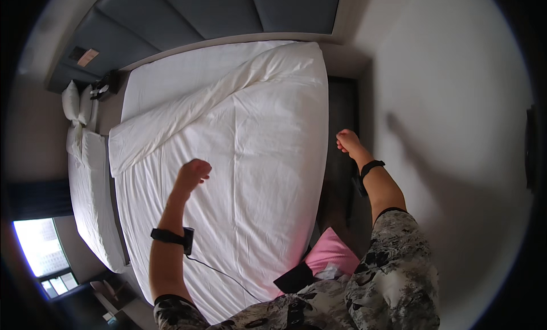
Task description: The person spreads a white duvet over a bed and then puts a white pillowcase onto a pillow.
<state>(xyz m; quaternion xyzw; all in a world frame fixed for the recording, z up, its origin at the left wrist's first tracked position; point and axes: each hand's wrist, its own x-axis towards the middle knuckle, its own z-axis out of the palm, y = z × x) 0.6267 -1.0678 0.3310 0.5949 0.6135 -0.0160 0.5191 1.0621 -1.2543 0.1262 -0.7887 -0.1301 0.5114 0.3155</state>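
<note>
A bed stands before me, covered by a white duvet (269, 146) whose top part is turned back in a slanting fold. Beyond the fold, a white bottom sheet (183, 75) shows near the headboard. My left hand (194, 175) is held over the duvet's left half with its fingers curled in, and nothing shows in it. Past the bed's right edge, above the dark floor, my right hand (348, 142) is also curled into a fist. I see nothing in that one either.
A grey padded headboard (222, 13) backs the bed. On the left is a second bed (92, 201) with pillows (72, 101) and a window (40, 248) beyond. A pale wall (448, 95) rises close on the right. A pink cloth (331, 253) lies against my front, and a cable (226, 275) hangs from my left armband.
</note>
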